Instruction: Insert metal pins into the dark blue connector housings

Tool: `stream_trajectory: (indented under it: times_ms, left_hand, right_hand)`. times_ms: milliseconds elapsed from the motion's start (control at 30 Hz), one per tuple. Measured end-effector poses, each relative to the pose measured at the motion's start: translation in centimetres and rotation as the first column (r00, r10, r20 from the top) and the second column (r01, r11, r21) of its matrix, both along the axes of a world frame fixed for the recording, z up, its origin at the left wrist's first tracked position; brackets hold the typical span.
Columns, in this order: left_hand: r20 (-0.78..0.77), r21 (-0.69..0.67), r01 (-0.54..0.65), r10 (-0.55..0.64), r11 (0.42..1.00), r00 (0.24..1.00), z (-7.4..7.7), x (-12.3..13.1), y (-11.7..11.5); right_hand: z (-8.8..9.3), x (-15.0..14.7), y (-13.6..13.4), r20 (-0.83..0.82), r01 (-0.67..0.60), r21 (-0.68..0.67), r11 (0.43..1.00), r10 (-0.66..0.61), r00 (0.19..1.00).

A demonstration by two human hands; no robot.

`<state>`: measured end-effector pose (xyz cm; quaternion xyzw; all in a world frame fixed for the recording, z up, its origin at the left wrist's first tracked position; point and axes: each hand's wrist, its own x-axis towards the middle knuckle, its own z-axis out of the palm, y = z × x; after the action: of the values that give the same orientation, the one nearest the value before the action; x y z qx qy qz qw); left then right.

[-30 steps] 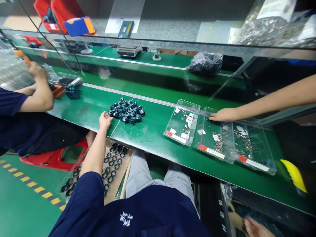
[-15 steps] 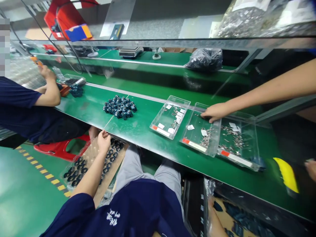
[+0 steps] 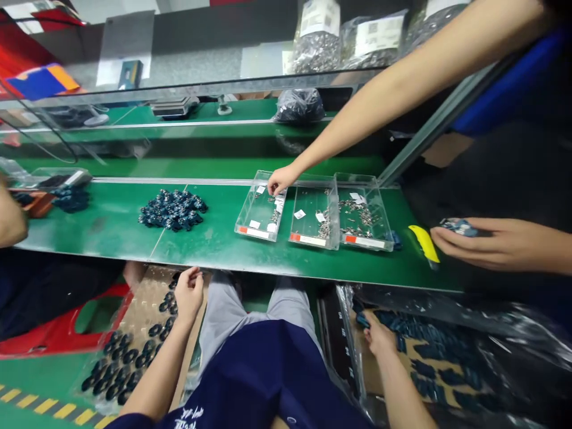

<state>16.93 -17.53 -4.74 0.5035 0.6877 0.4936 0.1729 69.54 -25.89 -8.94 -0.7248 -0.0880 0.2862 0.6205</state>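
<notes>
Over the lined box [image 3: 372,375] of dark parts [image 3: 422,369], the right hand [image 3: 379,338] pinches a dark blue piece [image 3: 362,320], while the left hand [image 3: 189,293], loosely curled, contents impossible to tell, hangs beside the tray [image 3: 139,301] of black rings [image 3: 129,356]

Right hand [image 3: 381,338] now holding blue part [image 3: 362,320], co-worker's hand [image 3: 283,178] at leftmost tray [image 3: 255,208] (formerly middle)

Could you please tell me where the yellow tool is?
At the head view's right, the yellow tool lies on the green bench, between the rightmost clear tray and a co-worker's hand.
</notes>
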Motion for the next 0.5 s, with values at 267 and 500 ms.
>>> stream_trajectory:
  times_ms: [267,500]
  left_hand:
    - [0.116,0.136,0.680,-0.693,0.720,0.711,6.6,11.6,1.2]
    - [0.022,0.308,0.858,-0.905,0.411,0.426,13.1,17.2,1.5]
  right_hand:
    - [10.5,-6.6,-0.1,-0.046,-0.132,0.462,0.877,0.173,0.984]
    - [16.7,-19.0,6.2,-0.183,-0.453,0.621,0.640,0.680,0.710]
